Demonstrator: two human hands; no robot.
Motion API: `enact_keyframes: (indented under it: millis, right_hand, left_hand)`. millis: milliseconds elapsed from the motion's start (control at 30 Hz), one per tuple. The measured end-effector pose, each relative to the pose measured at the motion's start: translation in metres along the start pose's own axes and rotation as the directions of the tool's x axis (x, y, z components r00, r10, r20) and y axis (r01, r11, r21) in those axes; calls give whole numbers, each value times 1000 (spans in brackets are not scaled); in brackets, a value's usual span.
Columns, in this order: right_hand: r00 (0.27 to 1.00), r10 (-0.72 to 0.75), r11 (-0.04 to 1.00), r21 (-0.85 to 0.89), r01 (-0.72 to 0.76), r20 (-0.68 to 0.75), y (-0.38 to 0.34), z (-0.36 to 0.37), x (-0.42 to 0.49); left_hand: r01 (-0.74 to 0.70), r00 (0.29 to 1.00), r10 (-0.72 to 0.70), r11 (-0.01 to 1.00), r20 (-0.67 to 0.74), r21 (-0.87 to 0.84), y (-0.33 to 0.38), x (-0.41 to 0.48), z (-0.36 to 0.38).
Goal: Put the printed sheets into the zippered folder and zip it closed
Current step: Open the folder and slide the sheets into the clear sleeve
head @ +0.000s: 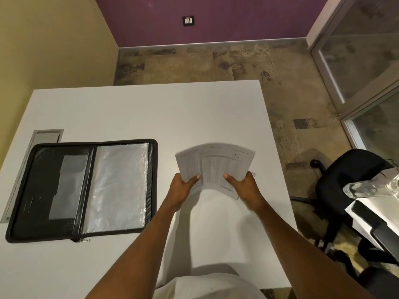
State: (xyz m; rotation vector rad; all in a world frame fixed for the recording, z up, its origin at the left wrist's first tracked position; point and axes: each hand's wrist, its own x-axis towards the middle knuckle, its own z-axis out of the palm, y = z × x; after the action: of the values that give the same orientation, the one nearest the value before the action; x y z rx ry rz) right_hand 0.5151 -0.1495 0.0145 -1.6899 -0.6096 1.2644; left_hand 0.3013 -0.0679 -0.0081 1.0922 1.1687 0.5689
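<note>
I hold a stack of printed sheets (216,165) above the white table (133,108), fanned and bowed upward. My left hand (183,186) grips its near left edge, my right hand (244,186) its near right edge, thumbs on top. The black zippered folder (82,188) lies open flat on the table to the left of the sheets, apart from both hands. Its left half shows a black pocket panel, its right half clear plastic sleeves. The zipper pulls (83,240) rest at its near edge.
A grey cable hatch (43,137) is set into the table behind the folder. A black office chair (349,190) stands right of the table, beside another desk (380,210) with a clear bottle. The table's right edge runs just past my right hand.
</note>
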Motion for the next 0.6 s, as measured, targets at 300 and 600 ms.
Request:
enact_keyframes:
  millis: [300,600]
  right_hand:
    - [959,44,990,-142,-4,279,-34,12,2]
    - [935,110,993,-65,-94,338,-38,92,-9]
  left_hand:
    - [247,946,-169,928,275,-280,22,-8,-65]
    - [258,956,-183,896,230,-362,20,-28,-157]
